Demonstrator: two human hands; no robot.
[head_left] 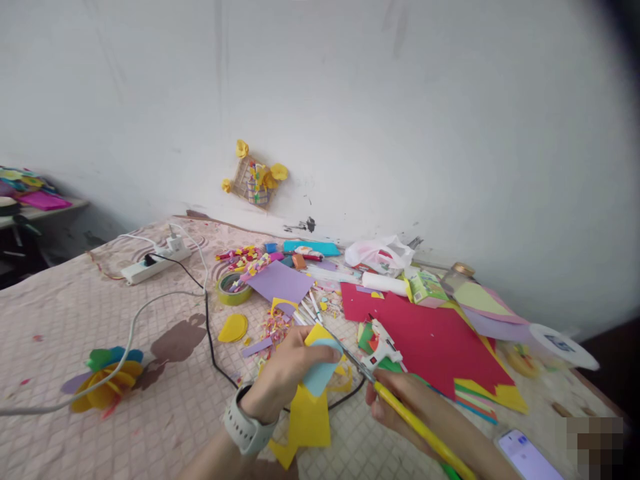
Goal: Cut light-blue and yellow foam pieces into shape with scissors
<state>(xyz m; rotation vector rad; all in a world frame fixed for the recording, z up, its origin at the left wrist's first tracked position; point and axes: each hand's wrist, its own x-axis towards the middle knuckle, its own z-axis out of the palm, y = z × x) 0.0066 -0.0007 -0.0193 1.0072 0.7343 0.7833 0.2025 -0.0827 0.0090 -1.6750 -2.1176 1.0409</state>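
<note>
My left hand point(293, 367), with a pale watch on its wrist, is closed on a yellow sheet point(310, 423). A light blue rounded piece point(320, 375) lies against the sheet under my thumb. My right hand point(393, 400) grips scissors with a long yellow handle point(420, 430). The metal blades point up and left and touch or nearly touch the sheet's upper right edge; I cannot tell how far apart they are. Yellow offcuts lie just behind and below the sheet. A white glue gun point(381, 347) rests beyond my right hand.
Red sheets point(425, 340) cover the right side, near a phone point(527, 457). At the left are a colourful paper flower point(107, 383), a power strip point(157, 263) and trailing cables. Yellow round pieces point(233, 328), a tape roll point(233, 289) and purple paper point(283, 283) lie mid-table. A wall stands behind.
</note>
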